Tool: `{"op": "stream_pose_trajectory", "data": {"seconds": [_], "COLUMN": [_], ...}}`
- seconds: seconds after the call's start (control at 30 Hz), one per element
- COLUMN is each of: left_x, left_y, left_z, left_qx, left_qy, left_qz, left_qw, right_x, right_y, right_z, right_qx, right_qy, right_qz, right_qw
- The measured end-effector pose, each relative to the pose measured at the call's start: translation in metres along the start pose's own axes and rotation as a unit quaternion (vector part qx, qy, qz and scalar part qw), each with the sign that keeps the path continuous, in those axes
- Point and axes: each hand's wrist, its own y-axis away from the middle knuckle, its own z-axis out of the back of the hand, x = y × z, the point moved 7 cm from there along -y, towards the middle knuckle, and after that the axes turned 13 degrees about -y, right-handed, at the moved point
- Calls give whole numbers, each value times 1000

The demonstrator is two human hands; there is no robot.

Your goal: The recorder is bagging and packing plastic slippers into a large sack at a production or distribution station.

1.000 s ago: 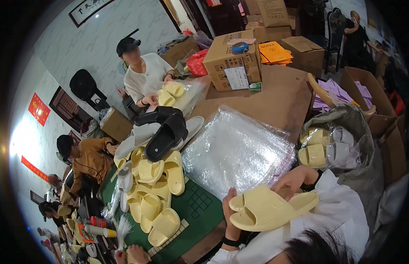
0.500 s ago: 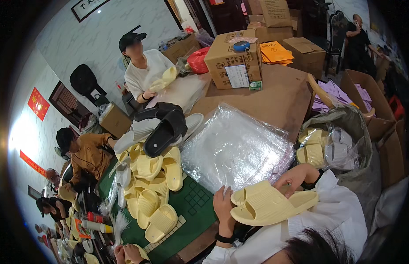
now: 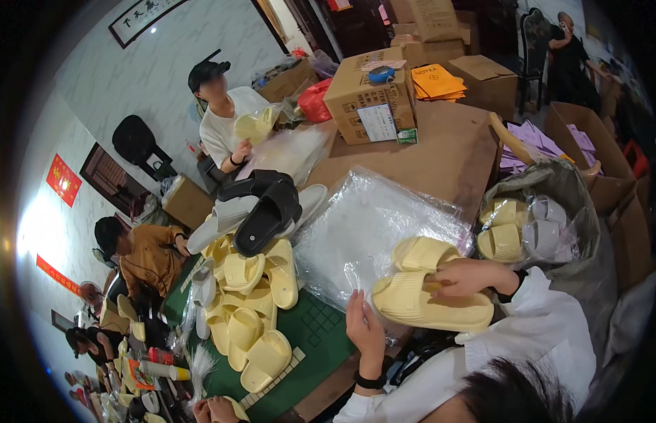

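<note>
At the lower left edge are my left hand [image 3: 201, 411] and my right hand [image 3: 221, 410], close together with curled fingers. What they grip is cut off by the frame; a sliver of yellow slipper [image 3: 238, 409] shows against my right hand. Just above lies a tuft of clear plastic [image 3: 201, 365]. Yellow slide slippers [image 3: 266, 361] are piled on the green mat [image 3: 315, 352], topped by black slides [image 3: 268, 215] and grey-white ones [image 3: 221, 224]. To my right, a co-worker in a white shirt holds a pair of yellow slippers [image 3: 441, 310], the other hand raised with fingers extended.
Clear plastic bags [image 3: 363, 225] cover mid-table; a carton [image 3: 370, 99] and orange packets [image 3: 438, 82] stand at the back. A sack [image 3: 585, 204] at right holds bagged slippers. Across the table a person [image 3: 233, 113] handles a yellow slipper; more people sit at left.
The co-worker at right has turned the yellow pair and brought it up over the plastic bags, opening the other hand away from it. The view has rolled slightly; my hands look nearly the same.
</note>
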Motion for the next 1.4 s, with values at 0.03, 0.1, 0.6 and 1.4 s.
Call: {"op": "stream_pose_trajectory", "data": {"seconds": [0.03,0.1,0.6,1.4], "left_x": [-7,-22,-78,-6], "left_y": [0,5,46,43], "left_z": [-3,-12,-38,-38], "left_qx": [21,70,237,154], "left_qy": [9,-23,74,278], "left_qz": [-28,-103,-325,151], "left_qw": [999,992,912,936], "right_x": [5,12,-16,13], "right_y": [-1,-6,-43,-66], "right_z": [3,2,-3,3], "right_qx": [-29,-58,-323,-450], "right_qy": [53,105,233,167], "right_qz": [5,11,132,188], "right_qw": [998,993,908,857]}}
